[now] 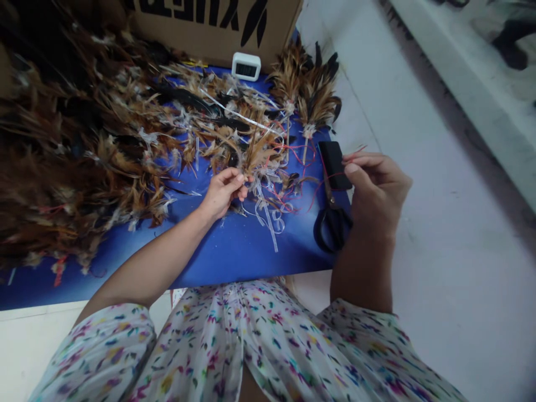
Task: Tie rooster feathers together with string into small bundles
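Note:
Above the blue tabletop, my left hand [226, 191] is closed in a pinch at the base of a few brown feathers [256, 156] that fan upward from the fingertips. My right hand [377, 192] is raised at the table's right edge, thumb and forefinger pressed together on a thin red string [348, 159]. Black-handled scissors [330, 223] lie just left of the right wrist, their blades beside a black rectangular object [335, 164]. Clear plastic ribbon [270, 223] curls on the table right of my left hand, tangled with more red string.
Heaped brown and black feathers [84, 151] cover the left side of the table. Two bound feather bunches on sticks, one of them this feather bunch [316, 106], lie at the back right. A white digital clock [246, 67] stands before a cardboard box [201, 33].

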A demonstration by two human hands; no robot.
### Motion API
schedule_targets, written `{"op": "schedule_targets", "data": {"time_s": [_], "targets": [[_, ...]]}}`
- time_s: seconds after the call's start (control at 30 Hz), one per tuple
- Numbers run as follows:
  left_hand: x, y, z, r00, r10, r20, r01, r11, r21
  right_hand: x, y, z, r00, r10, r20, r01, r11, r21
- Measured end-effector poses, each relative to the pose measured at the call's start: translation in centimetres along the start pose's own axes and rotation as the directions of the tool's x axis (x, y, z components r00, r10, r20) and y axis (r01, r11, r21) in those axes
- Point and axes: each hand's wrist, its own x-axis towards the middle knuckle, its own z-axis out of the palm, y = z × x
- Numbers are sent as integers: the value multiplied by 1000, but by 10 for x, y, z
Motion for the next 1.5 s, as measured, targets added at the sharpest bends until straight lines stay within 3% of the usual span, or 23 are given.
{"op": "schedule_targets", "data": {"time_s": [0.23,0.47,0.57,0.67,0.77,0.83,0.9,1.0,1.13,1.23,1.3,1.5], "targets": [[0,-1,0,1000,10,17,-10,1000,-6,4,-22,-6,990,128,-52,-113,967,228],[1,-2,-1,999,22,31,-22,1000,-17,7,-38,-13,996,87,-29,-74,953,294],[1,-2,-2,999,29,33,-28,999,-17,4,-37,-13,992,122,-44,-110,973,202],[1,-3,-2,999,29,36,-29,1000,-7,-2,-34,-15,989,105,-108,-108,994,-22],[1,-3,-2,999,25,33,-25,1000,5,-11,-28,-17,993,122,-3,-117,948,-295],[1,-3,-2,999,26,34,-26,1000,6,-20,-20,-16,947,253,196,-163,908,-386],[1,-3,-2,999,28,37,-28,1000,5,-30,-9,-13,854,358,378,-168,877,-451],[1,-3,-2,999,30,39,-30,1000,0,-44,8,-6,739,426,522,-76,823,-564],[1,-2,-1,999,30,33,-30,1000,5,-53,24,4,718,438,540,107,698,-708],[1,-2,-1,999,35,30,-35,999,-1,-53,28,8,691,440,573,179,664,-726],[1,-2,-1,999,33,30,-33,999,2,-51,28,8,702,428,569,165,680,-715],[1,-3,-2,999,22,26,-23,1000,7,-38,16,0,844,374,383,-46,763,-645]]}}
